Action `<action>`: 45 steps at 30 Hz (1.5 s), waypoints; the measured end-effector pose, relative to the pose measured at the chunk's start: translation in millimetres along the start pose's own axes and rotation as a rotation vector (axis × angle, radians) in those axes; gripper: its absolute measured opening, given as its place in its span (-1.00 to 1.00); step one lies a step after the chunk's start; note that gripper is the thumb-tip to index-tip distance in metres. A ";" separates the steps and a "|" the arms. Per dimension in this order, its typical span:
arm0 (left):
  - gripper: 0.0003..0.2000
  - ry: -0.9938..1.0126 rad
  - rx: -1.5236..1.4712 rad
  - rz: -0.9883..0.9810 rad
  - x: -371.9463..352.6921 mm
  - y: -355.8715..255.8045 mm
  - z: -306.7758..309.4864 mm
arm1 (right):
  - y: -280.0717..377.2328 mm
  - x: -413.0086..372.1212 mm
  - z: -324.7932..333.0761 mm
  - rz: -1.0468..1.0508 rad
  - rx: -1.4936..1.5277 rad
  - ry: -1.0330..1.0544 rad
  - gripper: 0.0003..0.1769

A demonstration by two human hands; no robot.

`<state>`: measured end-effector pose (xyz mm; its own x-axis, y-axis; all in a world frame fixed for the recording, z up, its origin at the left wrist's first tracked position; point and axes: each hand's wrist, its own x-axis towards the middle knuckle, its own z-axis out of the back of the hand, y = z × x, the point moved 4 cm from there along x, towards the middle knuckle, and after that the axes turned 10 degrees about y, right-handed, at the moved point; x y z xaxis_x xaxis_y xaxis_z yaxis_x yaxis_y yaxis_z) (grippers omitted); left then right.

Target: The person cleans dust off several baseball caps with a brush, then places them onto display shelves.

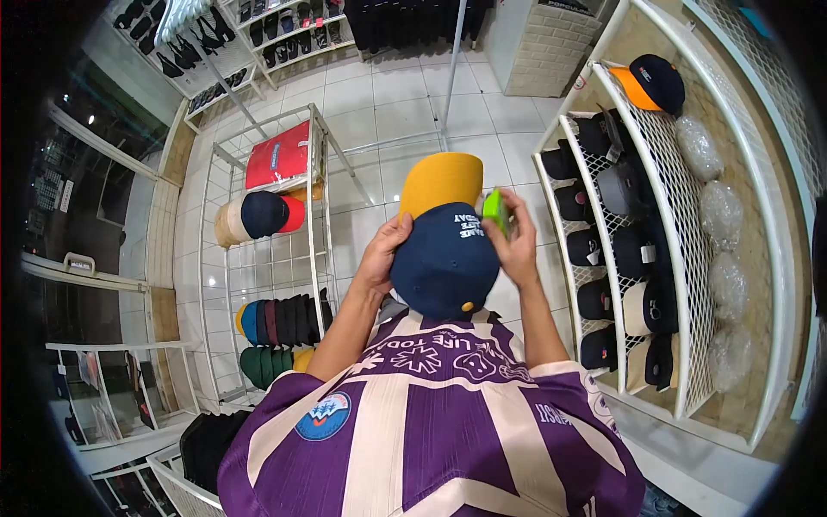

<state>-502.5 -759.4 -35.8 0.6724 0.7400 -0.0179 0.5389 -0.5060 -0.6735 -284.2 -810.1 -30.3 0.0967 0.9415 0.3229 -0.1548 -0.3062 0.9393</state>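
A navy baseball cap with a yellow brim is held up in front of my chest, brim pointing away from me. White lettering runs across its front panel, and a yellow button marks the crown. My left hand grips the cap's left side near where the brim joins, thumb on top. On the other side, my right hand pinches a small bright green object close to the cap's right edge. What kind of thing it is cannot be made out, as the fingers partly cover it.
At left, a white wire rack carries rows of caps and a red packaged garment. On the right, a white mesh shelf holds more caps and several plastic-wrapped bundles. A metal pole stands ahead on the tiled floor.
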 end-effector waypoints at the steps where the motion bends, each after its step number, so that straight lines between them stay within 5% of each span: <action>1: -0.63 0.083 -0.005 -0.035 1.6 -3.6 9.2 | 0.7 -10.2 -9.4 -0.039 0.235 0.016 -0.37; 6: -0.64 0.052 -0.069 -0.082 6.6 -6.2 22.3 | -15.4 -23.5 -7.5 -0.173 0.237 0.128 -0.36; 9: -0.63 0.063 0.128 0.022 8.3 8.7 20.9 | 4.2 -7.2 -2.1 -0.086 0.298 -0.172 -0.39; 10: -0.63 0.068 0.125 0.028 9.7 10.8 17.6 | 10.6 -7.2 -1.5 -0.088 0.294 -0.178 -0.39; 12: -0.63 0.022 0.117 0.076 9.8 12.0 12.8 | 30.9 -2.9 -6.2 0.113 -0.200 -0.015 -0.33; 14: -0.63 0.038 0.119 0.104 7.8 13.7 12.3 | 19.6 8.8 9.8 0.157 -0.211 -0.137 -0.34; 16: -0.63 0.140 0.177 0.211 3.4 23.4 3.8 | 1.9 23.0 20.7 -0.041 0.075 -0.310 -0.37; 18: -0.64 0.092 0.117 0.164 8.1 25.1 4.0 | 20.5 23.9 9.5 0.114 -0.103 -0.310 -0.37; 20: -0.65 0.065 0.085 0.145 7.9 26.3 8.8 | 61.6 24.9 -6.5 0.322 -0.497 0.047 -0.34; 25: -0.67 0.131 0.033 0.133 0.5 21.4 9.7 | 7.6 49.3 22.8 -0.069 -0.020 -0.180 -0.35; 30: -0.69 0.034 0.043 0.113 7.9 16.4 2.6 | 48.7 41.8 -4.4 0.272 -0.362 0.092 -0.37; 34: -0.67 0.040 0.103 0.132 9.9 14.1 12.7 | -34.1 54.1 38.9 -0.103 -0.202 -0.261 -0.51; 39: -0.65 -0.116 0.692 -0.089 24.0 17.6 -3.2 | 21.3 41.0 20.3 -0.163 0.165 -0.335 -0.34; 40: -0.64 -0.112 0.938 -0.126 30.6 18.2 -9.0 | 8.6 44.0 11.9 -0.084 0.102 -0.339 -0.20; 41: -0.62 -0.034 1.062 -0.273 32.4 19.5 -21.8 | -3.6 46.9 0.6 -0.024 -0.017 -0.386 -0.28; 43: -0.61 -0.011 1.237 -0.226 33.6 22.0 -36.0 | -3.9 48.8 -6.0 0.039 -0.138 -0.442 -0.36; 45: -0.59 -0.008 1.311 -0.212 35.4 23.8 -41.7 | -18.2 46.8 -6.7 -0.230 0.190 -0.389 -0.26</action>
<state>-444.7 -763.7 -21.6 0.6312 0.7559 0.1738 -0.2563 0.4147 -0.8732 -283.4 -759.5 -33.0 0.4730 0.8765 0.0898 0.0920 -0.1505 0.9843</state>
